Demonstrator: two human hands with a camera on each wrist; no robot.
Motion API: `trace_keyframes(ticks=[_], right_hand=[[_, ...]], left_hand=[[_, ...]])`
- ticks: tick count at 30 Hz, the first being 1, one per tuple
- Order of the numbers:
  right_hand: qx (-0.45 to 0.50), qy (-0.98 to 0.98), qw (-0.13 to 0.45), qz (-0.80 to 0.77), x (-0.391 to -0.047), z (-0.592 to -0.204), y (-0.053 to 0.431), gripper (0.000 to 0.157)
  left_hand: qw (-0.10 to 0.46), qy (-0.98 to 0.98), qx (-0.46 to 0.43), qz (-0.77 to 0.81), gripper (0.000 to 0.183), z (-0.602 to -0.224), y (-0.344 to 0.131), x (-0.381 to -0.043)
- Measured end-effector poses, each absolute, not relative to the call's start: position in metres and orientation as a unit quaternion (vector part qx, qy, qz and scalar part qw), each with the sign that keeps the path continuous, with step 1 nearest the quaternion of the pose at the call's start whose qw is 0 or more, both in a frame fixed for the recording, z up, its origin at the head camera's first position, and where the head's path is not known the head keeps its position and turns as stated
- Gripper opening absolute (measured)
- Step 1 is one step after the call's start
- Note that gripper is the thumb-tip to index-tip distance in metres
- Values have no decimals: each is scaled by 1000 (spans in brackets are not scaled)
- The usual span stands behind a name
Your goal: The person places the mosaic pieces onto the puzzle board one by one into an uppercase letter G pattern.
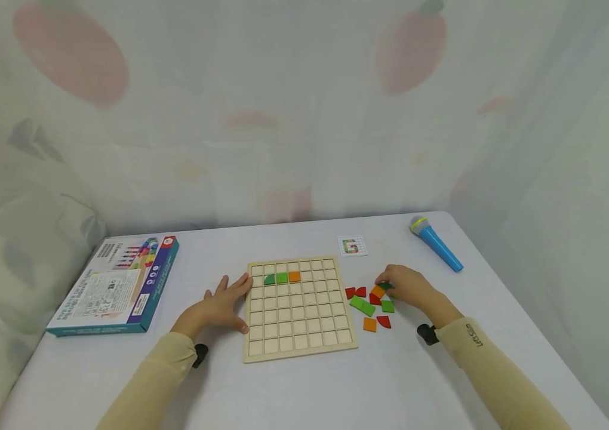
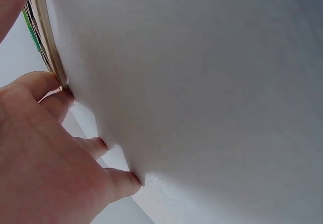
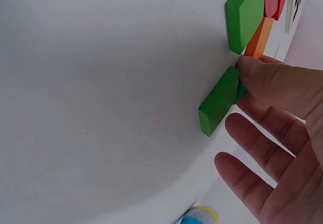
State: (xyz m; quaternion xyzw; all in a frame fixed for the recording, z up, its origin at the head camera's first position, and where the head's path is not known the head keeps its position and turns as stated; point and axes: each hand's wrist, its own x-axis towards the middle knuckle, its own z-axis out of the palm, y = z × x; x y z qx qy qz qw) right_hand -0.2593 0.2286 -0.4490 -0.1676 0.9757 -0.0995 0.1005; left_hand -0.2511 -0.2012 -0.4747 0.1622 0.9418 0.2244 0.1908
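A wooden grid board (image 1: pixel 300 352) lies on the table. In one of its upper rows sit a dark green rounded tile (image 1: pixel 269 279), a light green square (image 1: pixel 282 278) and an orange square (image 1: pixel 294 276). My left hand (image 1: pixel 220 306) rests with spread fingers at the board's left edge, thumb and index finger touching the rim. Right of the board, my right hand (image 1: pixel 408 286) pinches a dark green tile (image 3: pixel 240 90) between thumb and fingers. Around it lie loose tiles: light green squares (image 3: pixel 219 102), orange squares (image 1: pixel 369 324) and red rounded ones (image 1: pixel 384 322).
A small pattern card (image 1: pixel 352 246) lies beyond the board's upper right corner. Farther right is a blue toy microphone (image 1: pixel 441 246). On the table's left side lies a flat game box (image 1: pixel 111 286). A pale printed curtain (image 1: pixel 304 119) hangs behind the table.
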Motion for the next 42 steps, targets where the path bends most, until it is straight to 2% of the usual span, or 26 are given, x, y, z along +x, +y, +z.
trace_keyframes(ticks=[9, 18, 24, 31, 42], right_hand=[[-140, 982, 95, -87, -267, -452, 225, 29], [-128, 987, 43, -85, -272, -449, 213, 33], [-154, 983, 23, -92, -282, -436, 177, 32], [-247, 964, 0, -96, -290, -426, 121, 28], [-283, 955, 22, -91, -302, -445, 80, 28]], left_hand=[[190, 944, 156, 222, 116, -475, -204, -249], [188, 947, 156, 210, 116, -471, -209, -249], [188, 948, 153, 205, 115, -472, -211, -252], [195, 946, 153, 211, 113, -470, -208, -251], [198, 945, 153, 211, 114, -476, -201, -252]])
